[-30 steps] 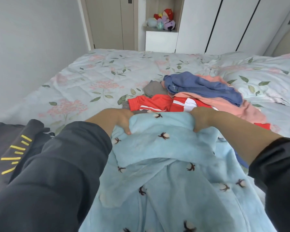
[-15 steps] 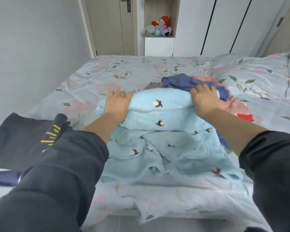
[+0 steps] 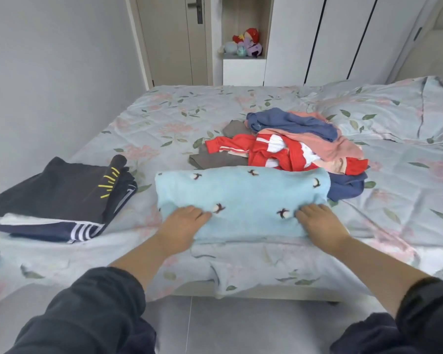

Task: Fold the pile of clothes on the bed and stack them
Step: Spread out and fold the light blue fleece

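A light blue fleece garment (image 3: 243,198) with small bird prints lies folded into a wide rectangle near the front edge of the bed. My left hand (image 3: 182,223) rests flat on its near left corner, and my right hand (image 3: 317,222) rests flat on its near right corner. Behind it sits the unfolded pile (image 3: 292,146): a red and white jacket, a blue garment, a pink one and a grey one. To the left is a stack of folded clothes (image 3: 62,195), black on top with yellow marks, navy striped beneath.
The bed (image 3: 164,118) has a floral sheet, with a pillow (image 3: 394,111) at the right. A grey wall runs along the left. Wardrobes and a shelf of plush toys (image 3: 246,44) stand behind the bed. Grey floor tiles lie below the bed's front edge.
My hands carried the top half of the blue garment forward and laid it down, then drew back to its near corners. The view pulled back and now shows the floor.
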`<move>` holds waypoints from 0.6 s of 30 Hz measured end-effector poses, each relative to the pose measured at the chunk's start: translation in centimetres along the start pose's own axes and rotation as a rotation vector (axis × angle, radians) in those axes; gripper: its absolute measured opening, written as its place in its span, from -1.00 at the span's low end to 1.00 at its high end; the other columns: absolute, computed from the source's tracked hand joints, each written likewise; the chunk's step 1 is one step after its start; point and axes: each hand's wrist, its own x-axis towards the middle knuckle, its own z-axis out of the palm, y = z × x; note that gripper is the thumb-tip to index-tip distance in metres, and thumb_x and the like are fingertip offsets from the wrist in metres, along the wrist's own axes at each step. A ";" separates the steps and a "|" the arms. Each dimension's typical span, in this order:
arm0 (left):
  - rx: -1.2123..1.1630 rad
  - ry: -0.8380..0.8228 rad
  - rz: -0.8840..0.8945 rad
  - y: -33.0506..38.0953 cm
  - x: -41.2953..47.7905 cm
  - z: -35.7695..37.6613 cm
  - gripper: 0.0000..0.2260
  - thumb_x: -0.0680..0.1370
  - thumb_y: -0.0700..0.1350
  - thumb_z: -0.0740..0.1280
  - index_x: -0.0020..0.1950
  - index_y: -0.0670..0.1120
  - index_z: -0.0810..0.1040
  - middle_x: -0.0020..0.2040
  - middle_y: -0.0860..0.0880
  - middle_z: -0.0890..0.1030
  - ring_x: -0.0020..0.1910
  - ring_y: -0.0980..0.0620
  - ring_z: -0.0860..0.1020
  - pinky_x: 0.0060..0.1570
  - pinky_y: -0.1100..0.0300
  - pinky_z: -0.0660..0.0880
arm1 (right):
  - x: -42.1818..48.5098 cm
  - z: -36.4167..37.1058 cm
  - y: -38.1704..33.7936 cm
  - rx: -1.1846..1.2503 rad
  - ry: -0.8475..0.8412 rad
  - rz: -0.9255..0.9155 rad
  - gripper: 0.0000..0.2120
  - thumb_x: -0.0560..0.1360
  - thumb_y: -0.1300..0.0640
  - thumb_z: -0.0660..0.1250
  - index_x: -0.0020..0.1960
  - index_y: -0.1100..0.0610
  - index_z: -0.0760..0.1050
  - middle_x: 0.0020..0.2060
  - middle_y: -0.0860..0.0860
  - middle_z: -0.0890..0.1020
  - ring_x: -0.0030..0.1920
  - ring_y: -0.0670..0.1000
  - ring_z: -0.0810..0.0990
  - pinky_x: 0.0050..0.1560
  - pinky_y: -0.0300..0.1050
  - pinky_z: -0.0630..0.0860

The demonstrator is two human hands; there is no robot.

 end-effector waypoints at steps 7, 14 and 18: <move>-0.338 0.067 -0.361 0.1 2.3 -3.1 -0.51 0.48 0.13 0.00 -0.05 -0.13 0.62 -0.16 -0.10 0.63 -0.11 -0.14 0.58 -0.19 0.08 0.47 | 1.8 -2.6 -0.4 0.237 -0.211 0.445 -0.90 0.39 0.21 0.26 -0.27 0.20 0.50 -0.35 0.18 0.58 -0.32 0.24 0.55 -0.39 -0.12 0.29; -0.242 0.151 -0.659 -1.2 12.8 -3.3 -0.58 0.60 -0.12 0.12 0.48 -0.07 0.29 0.41 -0.09 0.37 0.38 -0.13 0.27 0.34 -0.04 0.23 | 11.3 -3.4 -3.1 0.509 0.130 0.463 -0.69 0.47 0.28 0.18 0.18 0.33 0.49 0.07 0.26 0.56 0.07 0.28 0.48 0.09 0.11 0.41; -0.219 -0.219 -0.615 0.9 13.3 1.7 -0.50 0.64 0.09 -0.03 0.57 0.04 0.01 0.58 0.01 0.00 0.55 -0.03 -0.10 0.46 -0.14 -0.15 | 13.3 0.8 -4.5 0.450 -0.267 0.439 -0.54 0.61 0.00 0.04 0.48 0.07 0.21 0.48 0.09 0.24 0.46 0.12 0.18 0.44 0.14 0.06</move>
